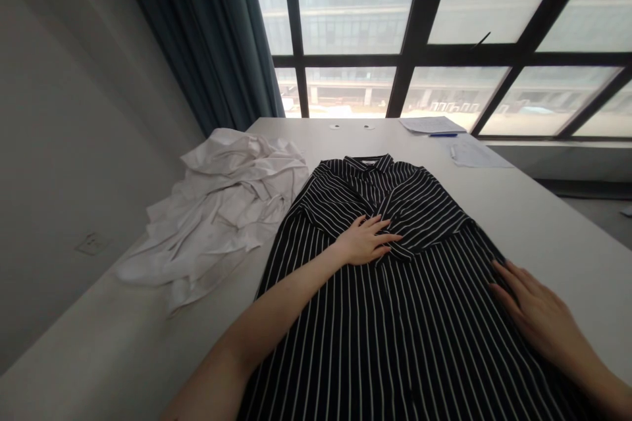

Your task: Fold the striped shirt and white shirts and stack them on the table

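Note:
A black shirt with white stripes [365, 316] lies front up along the white table, its collar at the far end. Both sleeves are folded inward and cross over the chest. My left hand [366, 241] rests on the crossed sleeve ends with its fingers spread. Over at the shirt's right edge, my right hand [536, 309] lies flat on the fabric, fingers stretched out and thumb apart. Neither hand grips anything. The shirt's lower end runs out of view at the bottom.
Crumpled white cloth [222, 210] is heaped to the left of the shirt. Papers [432, 125] and a blue pen [443, 135] lie at the table's far right. Beyond the white table [553, 230] are a dark-framed window and a blue curtain [212, 33]. A wall stands on the left.

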`<state>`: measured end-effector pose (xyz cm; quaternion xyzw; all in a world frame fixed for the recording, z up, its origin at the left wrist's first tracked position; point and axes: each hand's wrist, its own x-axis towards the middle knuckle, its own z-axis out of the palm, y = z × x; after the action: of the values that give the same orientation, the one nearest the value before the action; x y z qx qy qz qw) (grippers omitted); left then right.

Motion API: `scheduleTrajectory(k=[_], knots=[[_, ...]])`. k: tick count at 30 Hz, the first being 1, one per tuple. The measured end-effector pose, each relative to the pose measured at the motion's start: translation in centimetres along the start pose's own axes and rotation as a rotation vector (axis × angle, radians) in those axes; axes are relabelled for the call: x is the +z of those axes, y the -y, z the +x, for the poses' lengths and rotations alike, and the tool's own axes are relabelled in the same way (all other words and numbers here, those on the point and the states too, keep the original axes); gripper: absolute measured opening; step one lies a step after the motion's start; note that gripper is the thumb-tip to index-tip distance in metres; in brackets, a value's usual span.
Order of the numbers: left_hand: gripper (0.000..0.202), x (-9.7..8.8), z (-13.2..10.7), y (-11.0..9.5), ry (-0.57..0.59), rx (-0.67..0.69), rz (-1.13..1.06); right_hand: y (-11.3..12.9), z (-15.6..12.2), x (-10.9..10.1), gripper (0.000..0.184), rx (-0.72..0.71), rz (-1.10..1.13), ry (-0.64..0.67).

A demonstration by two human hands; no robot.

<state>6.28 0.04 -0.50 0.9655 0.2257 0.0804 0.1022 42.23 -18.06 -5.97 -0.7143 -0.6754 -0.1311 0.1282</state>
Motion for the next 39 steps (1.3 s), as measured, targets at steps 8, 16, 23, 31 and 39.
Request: scheduleTrajectory(k=[8, 16, 23, 31, 39], knots=[[0.047, -0.1, -0.3, -0.6, -0.15, -0.011, 0.066, 5.6, 5.9, -2.1, 0.055, -0.133, 0.088, -0.084], [0.04, -0.9, -3.9, -3.6, -0.313, -0.118, 0.054, 13.3, 11.1, -1.4, 0.046, -0.405, 0.261, 0.016], [0.051, -0.4, -11.1, -7.7, -0.037, 0.047, -0.073, 14.2, 10.4, 0.7, 0.049, -0.438, 0.297, 0.143], [0.054, -1.9, -14.3, -11.0, 0.165, 0.222, -0.397, 14.1, 10.5, 0.3, 0.05, -0.437, 0.27, 0.163], [0.044, -2.5, -14.0, -8.0, 0.017, 0.033, -0.216, 14.1, 10.4, 0.7, 0.05, -0.435, 0.268, 0.121]])
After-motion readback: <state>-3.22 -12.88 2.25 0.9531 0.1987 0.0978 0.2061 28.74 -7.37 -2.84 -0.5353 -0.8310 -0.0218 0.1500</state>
